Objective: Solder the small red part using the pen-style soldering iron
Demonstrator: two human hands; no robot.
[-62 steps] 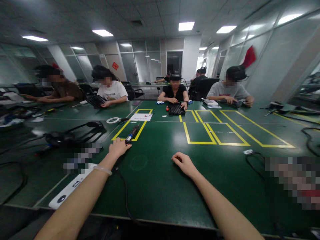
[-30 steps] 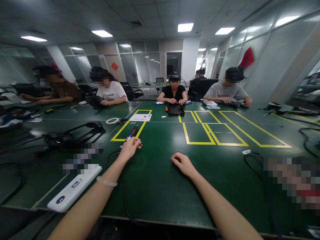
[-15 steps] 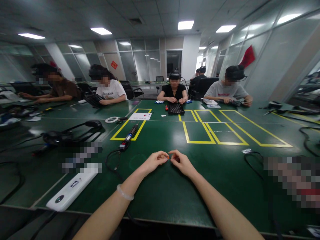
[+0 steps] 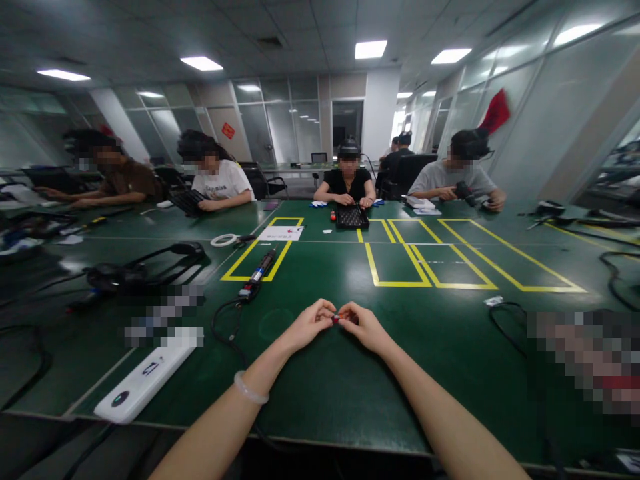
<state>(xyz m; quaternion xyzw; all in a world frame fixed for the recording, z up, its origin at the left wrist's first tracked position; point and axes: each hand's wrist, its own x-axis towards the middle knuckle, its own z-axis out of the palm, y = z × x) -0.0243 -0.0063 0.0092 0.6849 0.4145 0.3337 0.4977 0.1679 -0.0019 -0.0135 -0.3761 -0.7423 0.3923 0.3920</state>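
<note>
Over the near middle of the green table [image 4: 320,393], my left hand [image 4: 309,327] and my right hand [image 4: 367,328] meet at their fingertips. Between them is a small red piece [image 4: 335,319], with a bit of orange near the right fingertips; it is too small to tell its kind. Both hands are closed in a pinch on this piece, one from each side. A pale bangle [image 4: 251,388] circles my left wrist.
An electric screwdriver [image 4: 257,275] with a cable lies left of my hands, beyond a white power strip [image 4: 145,383]. Yellow tape outlines [image 4: 400,285] mark the table ahead. Across it, a person handles a black tray [image 4: 352,217]; another holds a dark power tool [image 4: 466,194].
My hands have come together, closing the small gap between their fingertips. The red piece now shows between them. At the far right, the co-worker has lifted the dark tool.
</note>
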